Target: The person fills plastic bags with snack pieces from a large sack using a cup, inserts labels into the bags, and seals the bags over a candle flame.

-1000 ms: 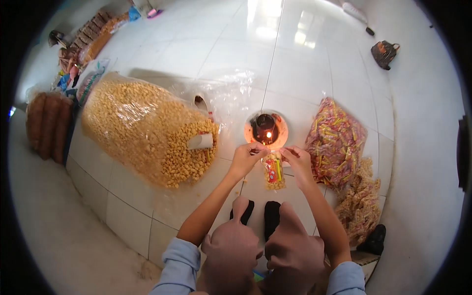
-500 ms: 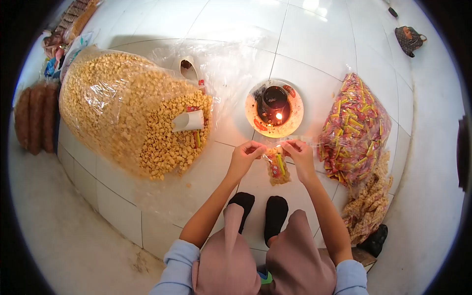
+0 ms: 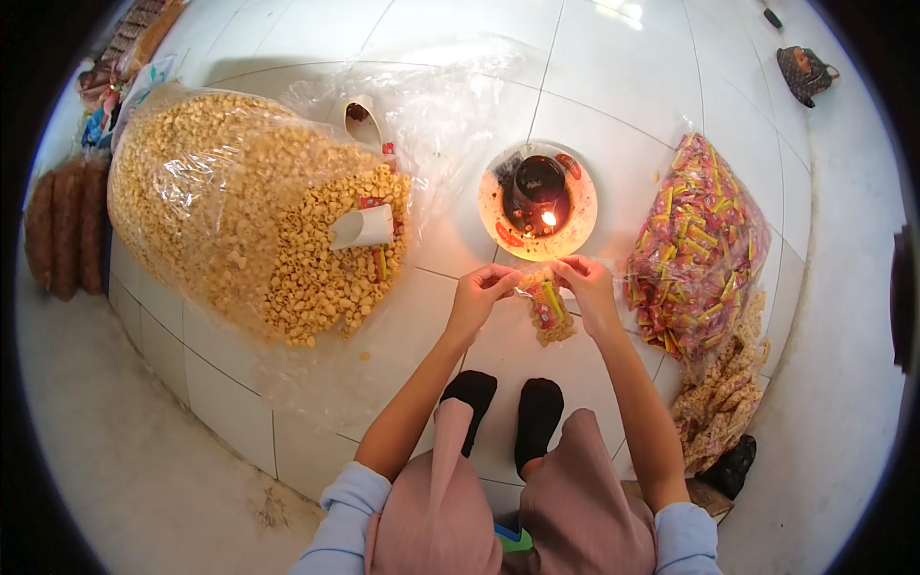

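Observation:
A small clear plastic packet of popcorn-like snack (image 3: 553, 321), with a red and yellow sachet inside, hangs between my hands. My left hand (image 3: 481, 295) pinches its top edge at the left corner. At the other corner, the fingers of my right hand (image 3: 586, 287) are closed on the plastic. Just beyond the packet stands a stained white plate (image 3: 494, 228) bearing a dark round can (image 3: 540, 179) and a small burning flame (image 3: 548, 218). The packet's top edge is close to the plate's near rim.
On the left lies a big clear bag of the puffed snack (image 3: 206, 192), its mouth towards me, with a white scoop (image 3: 364, 227) in it. Another scoop (image 3: 362, 123) lies behind. To the right are a bag of red-yellow sachets (image 3: 695, 244) and a heap of filled packets (image 3: 724, 402).
The packet's lower end has swung slightly up and to the right. My right hand has shifted up a little, nearer the plate. Both hands keep their pinch.

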`<state>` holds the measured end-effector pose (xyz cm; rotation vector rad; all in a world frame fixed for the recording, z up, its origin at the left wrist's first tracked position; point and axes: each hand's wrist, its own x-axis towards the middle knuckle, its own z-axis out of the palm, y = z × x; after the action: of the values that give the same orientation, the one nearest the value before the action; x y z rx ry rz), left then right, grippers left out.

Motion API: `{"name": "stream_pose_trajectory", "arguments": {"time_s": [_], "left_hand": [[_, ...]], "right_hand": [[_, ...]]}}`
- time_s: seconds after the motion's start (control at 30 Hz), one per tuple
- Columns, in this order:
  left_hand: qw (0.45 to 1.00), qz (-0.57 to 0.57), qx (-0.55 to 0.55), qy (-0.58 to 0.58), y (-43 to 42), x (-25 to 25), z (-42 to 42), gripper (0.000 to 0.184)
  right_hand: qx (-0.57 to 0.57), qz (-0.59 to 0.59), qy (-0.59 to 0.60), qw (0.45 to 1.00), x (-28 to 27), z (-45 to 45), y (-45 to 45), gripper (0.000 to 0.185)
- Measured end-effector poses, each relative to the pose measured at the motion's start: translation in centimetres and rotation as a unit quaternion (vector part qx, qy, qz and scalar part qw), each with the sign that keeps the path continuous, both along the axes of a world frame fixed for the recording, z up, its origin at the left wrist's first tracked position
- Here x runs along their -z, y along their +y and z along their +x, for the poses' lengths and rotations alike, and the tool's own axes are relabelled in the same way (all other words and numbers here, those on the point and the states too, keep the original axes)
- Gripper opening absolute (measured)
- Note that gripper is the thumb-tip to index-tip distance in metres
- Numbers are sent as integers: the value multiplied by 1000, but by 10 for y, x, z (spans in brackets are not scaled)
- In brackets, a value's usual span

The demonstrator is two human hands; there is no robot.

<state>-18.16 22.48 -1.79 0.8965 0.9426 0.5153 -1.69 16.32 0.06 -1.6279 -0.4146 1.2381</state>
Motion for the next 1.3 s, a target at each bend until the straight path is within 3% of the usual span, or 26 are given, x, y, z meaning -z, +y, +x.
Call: {"name": "stream_pose_trajectory", "arguments": {"time_s": [0.6, 0.77, 1.3], "left_hand": [[998, -21, -18, 54, 14, 17, 14, 19], [998, -30, -27, 57, 19, 24, 18, 18], [996, -37, -67, 51, 26, 28, 34, 16]], "right_hand": [[-54, -37, -49, 997, 25, 25, 34, 12], [-30, 8, -19, 999, 37, 28, 38, 11], [11, -26, 8, 1000, 35, 36, 46, 7]]}}
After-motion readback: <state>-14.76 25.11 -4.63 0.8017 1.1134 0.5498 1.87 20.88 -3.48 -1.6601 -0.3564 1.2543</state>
